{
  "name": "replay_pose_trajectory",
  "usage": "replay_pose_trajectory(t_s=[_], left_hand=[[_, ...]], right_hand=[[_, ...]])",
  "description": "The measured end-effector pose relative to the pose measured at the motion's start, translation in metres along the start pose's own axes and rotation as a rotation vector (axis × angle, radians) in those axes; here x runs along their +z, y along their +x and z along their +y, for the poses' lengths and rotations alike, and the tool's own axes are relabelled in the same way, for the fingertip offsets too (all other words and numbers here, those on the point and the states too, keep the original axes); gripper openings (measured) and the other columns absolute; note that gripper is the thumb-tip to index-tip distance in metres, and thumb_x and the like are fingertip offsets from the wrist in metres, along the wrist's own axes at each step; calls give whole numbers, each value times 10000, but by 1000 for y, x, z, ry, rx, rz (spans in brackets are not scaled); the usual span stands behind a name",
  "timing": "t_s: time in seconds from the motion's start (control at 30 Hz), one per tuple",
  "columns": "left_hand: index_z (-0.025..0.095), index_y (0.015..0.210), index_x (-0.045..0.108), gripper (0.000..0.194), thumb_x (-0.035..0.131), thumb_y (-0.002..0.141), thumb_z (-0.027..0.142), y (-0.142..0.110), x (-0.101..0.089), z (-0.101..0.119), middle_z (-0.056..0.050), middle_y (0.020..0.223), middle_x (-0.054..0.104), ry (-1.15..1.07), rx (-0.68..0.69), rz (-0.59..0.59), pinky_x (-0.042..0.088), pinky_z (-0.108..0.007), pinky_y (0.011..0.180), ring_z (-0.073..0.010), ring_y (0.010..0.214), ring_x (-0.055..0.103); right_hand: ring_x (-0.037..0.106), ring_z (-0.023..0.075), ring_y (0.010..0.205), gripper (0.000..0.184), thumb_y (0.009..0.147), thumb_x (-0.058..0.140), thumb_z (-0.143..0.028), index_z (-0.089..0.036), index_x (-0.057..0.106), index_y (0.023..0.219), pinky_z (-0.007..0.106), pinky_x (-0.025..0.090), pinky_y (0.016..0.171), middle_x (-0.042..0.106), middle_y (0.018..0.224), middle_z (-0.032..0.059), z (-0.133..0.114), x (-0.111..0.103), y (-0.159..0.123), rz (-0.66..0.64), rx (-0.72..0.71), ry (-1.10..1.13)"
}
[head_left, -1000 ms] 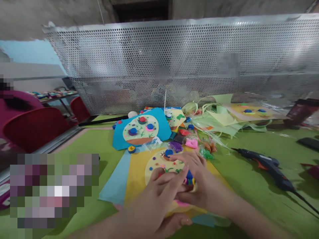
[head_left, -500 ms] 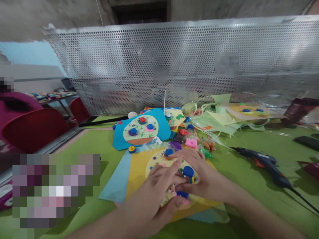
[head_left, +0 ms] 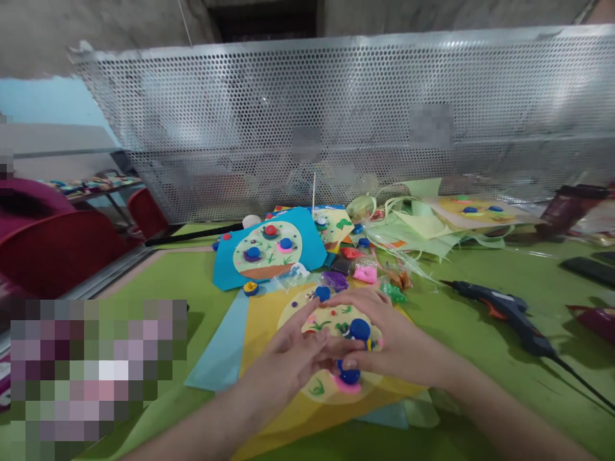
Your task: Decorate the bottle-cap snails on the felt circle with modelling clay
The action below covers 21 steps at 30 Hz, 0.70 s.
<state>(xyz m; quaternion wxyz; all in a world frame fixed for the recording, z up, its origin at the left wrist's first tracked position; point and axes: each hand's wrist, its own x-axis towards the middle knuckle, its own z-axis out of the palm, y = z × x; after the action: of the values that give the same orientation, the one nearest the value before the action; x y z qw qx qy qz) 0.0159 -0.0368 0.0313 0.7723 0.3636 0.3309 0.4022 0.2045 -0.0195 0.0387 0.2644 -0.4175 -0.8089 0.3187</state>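
A cream paper circle (head_left: 293, 309) lies on a yellow sheet (head_left: 263, 326), decorated with blue bottle caps and coloured modelling clay. My left hand (head_left: 291, 352) hovers over its lower left, fingers stretched towards my other hand and spread apart. Opposite it, my right hand (head_left: 384, 330) arches over the right side, fingers pointing left and thumb apart from them. Near the right thumb is a blue cap (head_left: 350, 374) with pink clay under it. Another blue cap (head_left: 359, 329) shows between the fingers of the right hand. Neither hand visibly holds anything; fingers partly cover the circle's middle.
Behind the sheet lies a blue card (head_left: 312, 240) with a similar decorated circle. Bagged clay, including a pink packet (head_left: 365, 274), sits beside it. Pale green paper strips (head_left: 408, 221) are heaped farther back. A glue gun (head_left: 504, 314) rests at right; a perforated metal panel (head_left: 269, 128) stands behind.
My left hand has lifted and turned, its thumb leaving the lower cap, which now shows more fully with its pink clay. My right hand has stayed nearly in place. The view shifted slightly.
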Motion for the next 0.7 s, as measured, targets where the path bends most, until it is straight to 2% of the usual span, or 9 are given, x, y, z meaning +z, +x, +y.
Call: replay_pose_trajectory(t_s=[0.07,0.17,0.27,0.37,0.43,0.53,0.63,0.7], left_hand=[[115,1408,94,1085,795,630,399,-1,4,4,-162,866,736,-86,-28,5,460,-324,725,-244,839,689],[116,1312,286,811,758,691,340,-2,6,8,-187,930,721,-159,-41,14,474,-348,788,-253,884,686],[120,1223,386,571,693,755,235,2,4,10,-177,986,711,-175,-40,72,473,-326,833,-228,918,679],[127,1156,455,393,613,805,211,5,0,13,-148,1003,712,-144,-4,119,478,-292,811,-206,923,675],[131,1171,458,385,586,817,214,5,-2,17,-115,930,731,-75,40,147,479,-291,785,-200,879,681],[162,1308,358,507,547,850,270,0,-4,26,-50,794,730,260,183,176,464,-306,757,-187,783,665],[227,1393,237,598,517,867,280,-3,-9,28,-34,875,712,885,325,129,420,-351,835,-208,876,618],[260,1419,149,646,484,869,201,-1,-12,24,-26,973,696,1302,401,34,345,-413,938,-228,1006,567]], right_hand=[[382,274,1204,551,689,703,-373,-278,494,1190,447,321,996,487,1258,62,-1,0,-1,25,-13,-15],[415,263,1179,513,693,714,-345,-268,509,1157,444,306,998,537,1210,56,0,1,-1,99,-98,-92],[472,245,1123,368,775,643,-330,-256,527,1116,431,339,957,581,1166,57,2,1,1,163,-156,-142],[533,230,1039,220,860,520,-322,-248,551,1065,415,380,910,627,1090,53,5,1,4,201,-113,-131],[564,220,979,185,877,488,-327,-252,575,1022,393,407,879,653,1021,38,6,1,5,220,-75,-129],[584,214,917,147,880,485,-308,-263,608,947,371,430,827,673,963,18,5,0,5,186,-53,-161],[586,219,880,123,869,497,-251,-248,619,886,407,400,851,677,914,22,4,1,5,77,-48,-245],[580,226,890,138,855,495,-194,-231,611,918,435,371,878,671,913,32,5,2,5,7,-20,-301]])
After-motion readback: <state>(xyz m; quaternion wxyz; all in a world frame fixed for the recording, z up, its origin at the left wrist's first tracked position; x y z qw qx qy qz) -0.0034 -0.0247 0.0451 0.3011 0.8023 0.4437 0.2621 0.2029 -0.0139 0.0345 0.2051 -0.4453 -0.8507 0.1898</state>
